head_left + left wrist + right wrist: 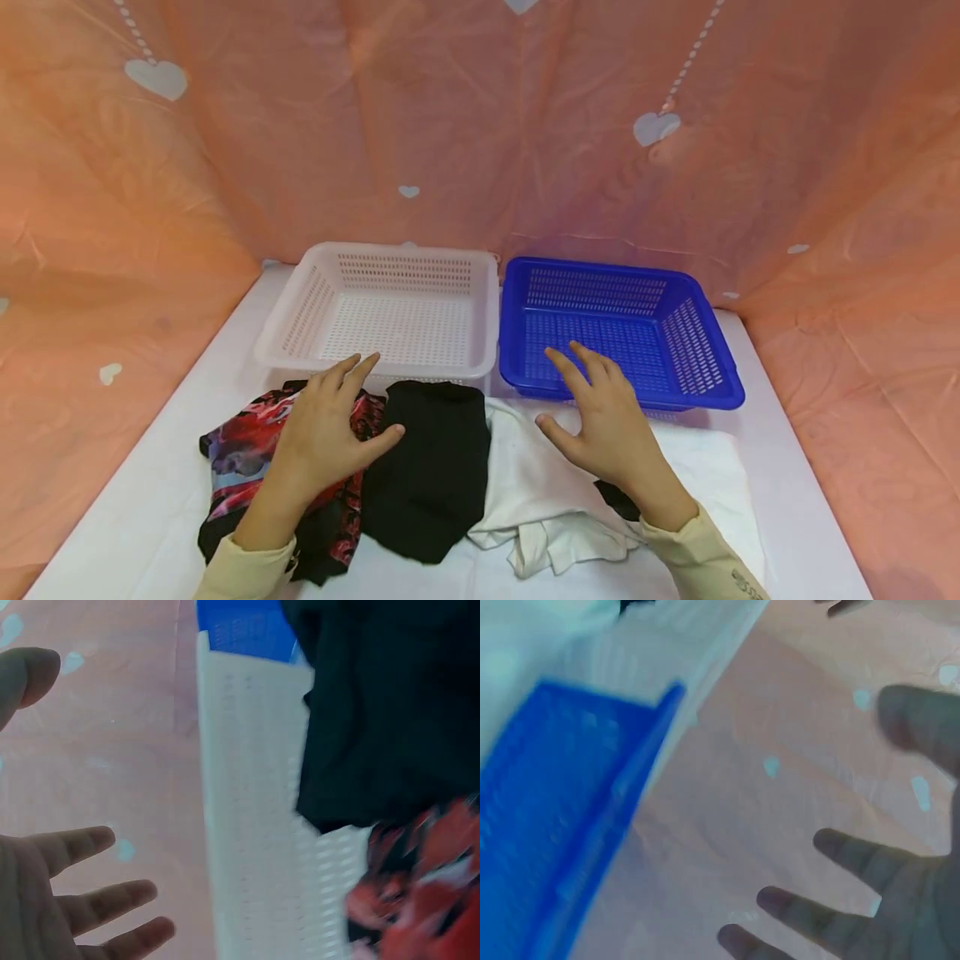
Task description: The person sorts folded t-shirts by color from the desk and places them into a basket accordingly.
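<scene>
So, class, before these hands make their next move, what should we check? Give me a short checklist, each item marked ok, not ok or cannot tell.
1. Hands free: ok; the left hand and right hand hold nothing.
2. Baskets upright: ok; the white basket and blue basket stand open side up.
3. Black cloth uncovered: ok, mostly in plain sight.
4. White cloth smooth: not ok; its near edge is rumpled.
5. Small black patch by the right wrist identified: cannot tell; partly hidden.
</scene>
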A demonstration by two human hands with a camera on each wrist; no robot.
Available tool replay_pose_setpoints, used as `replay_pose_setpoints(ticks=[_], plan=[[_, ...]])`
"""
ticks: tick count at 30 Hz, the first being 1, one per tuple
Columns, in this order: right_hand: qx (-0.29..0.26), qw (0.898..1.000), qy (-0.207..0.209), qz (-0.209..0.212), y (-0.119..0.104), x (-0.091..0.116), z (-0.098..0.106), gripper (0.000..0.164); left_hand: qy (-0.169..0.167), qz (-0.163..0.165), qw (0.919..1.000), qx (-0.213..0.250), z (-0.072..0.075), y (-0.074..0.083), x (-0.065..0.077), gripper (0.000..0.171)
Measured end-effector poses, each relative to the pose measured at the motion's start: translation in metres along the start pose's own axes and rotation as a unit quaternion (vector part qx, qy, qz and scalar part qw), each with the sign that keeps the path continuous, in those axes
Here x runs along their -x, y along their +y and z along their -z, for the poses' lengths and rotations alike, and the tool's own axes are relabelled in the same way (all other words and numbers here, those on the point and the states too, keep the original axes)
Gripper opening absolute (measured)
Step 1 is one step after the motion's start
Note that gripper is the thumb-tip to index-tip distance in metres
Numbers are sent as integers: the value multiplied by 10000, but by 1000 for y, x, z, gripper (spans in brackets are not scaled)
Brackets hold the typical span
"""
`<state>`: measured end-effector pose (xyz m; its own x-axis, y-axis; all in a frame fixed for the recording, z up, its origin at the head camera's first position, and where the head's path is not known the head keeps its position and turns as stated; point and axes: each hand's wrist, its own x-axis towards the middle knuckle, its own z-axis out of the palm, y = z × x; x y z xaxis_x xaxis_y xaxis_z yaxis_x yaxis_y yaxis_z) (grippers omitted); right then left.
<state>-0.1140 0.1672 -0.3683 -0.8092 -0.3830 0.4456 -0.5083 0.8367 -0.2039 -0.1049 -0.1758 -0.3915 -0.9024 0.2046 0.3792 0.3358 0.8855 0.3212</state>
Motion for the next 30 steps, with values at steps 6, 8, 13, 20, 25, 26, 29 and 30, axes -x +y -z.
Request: replay_pose_setpoints(ticks=[6, 8, 13, 20, 25, 26, 29, 30], plan=[[-781, 9965, -215, -202, -18, 8, -29, 69, -442, 447, 9960, 633, -18, -1, 14, 82], [-1109, 9929, -301, -301, -23, 10, -38, 67, -619, 611, 9934, 746, -23, -2, 18, 79], [-2021, 9747, -697, -655, -35, 13, -58, 66, -971, 987, 9836, 1158, -35, -6, 28, 72], [-2802, 9424, -1442, -1118, -49, 15, -79, 65, -1084, 1225, 9755, 1473, -48, -7, 38, 71], [-2496, 9507, -1498, -1070, -52, 15, -89, 65, -1247, 1361, 9710, 1518, -51, -6, 39, 73], [-2507, 9502, -1513, -1066, -53, 15, -91, 65, -1251, 1361, 9710, 1519, -52, -6, 39, 73], [-2711, 9437, -1576, -1052, -56, 13, -92, 65, -1232, 1346, 9707, 1563, -53, -5, 39, 73], [-2776, 9416, -1599, -1041, -57, 13, -93, 66, -1239, 1337, 9704, 1585, -53, -5, 38, 74]])
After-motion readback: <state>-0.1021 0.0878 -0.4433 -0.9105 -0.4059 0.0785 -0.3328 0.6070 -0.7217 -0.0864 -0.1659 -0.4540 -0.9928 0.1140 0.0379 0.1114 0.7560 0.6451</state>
